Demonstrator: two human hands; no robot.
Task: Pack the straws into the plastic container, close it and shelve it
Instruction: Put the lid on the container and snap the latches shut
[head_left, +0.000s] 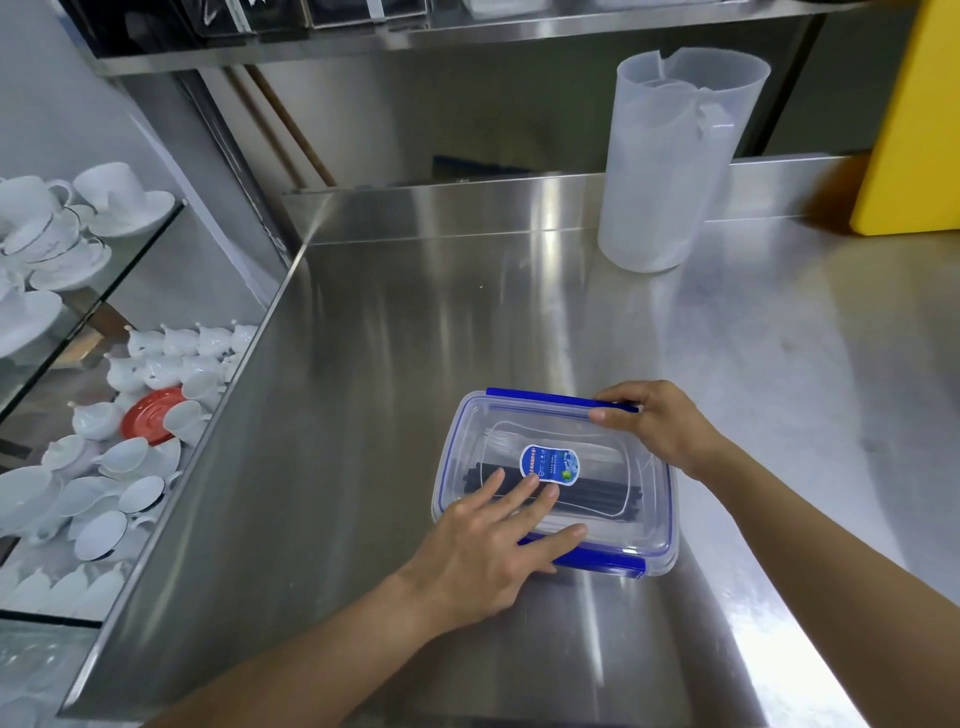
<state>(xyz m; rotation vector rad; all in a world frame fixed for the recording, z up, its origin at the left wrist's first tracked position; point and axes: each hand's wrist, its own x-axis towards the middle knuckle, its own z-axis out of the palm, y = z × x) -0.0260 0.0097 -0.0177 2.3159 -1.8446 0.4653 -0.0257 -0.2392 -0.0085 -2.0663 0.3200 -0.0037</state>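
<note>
A clear rectangular plastic container (644, 519) with blue clip edges lies on the steel counter, its lid on top with a blue oval label. Black straws (597, 493) show through the lid, lying inside. My left hand (483, 556) rests flat on the lid's near left corner, fingers spread, thumb by the near blue clip. My right hand (660, 423) grips the far blue clip at the container's far right corner, thumb on top of the lid's edge.
A frosted plastic jug (670, 171) stands at the back of the steel counter (363, 415). A yellow block (914, 130) is at the far right. A steel shelf (415, 36) runs overhead. White cups and saucers (104, 415) fill glass shelves to the left.
</note>
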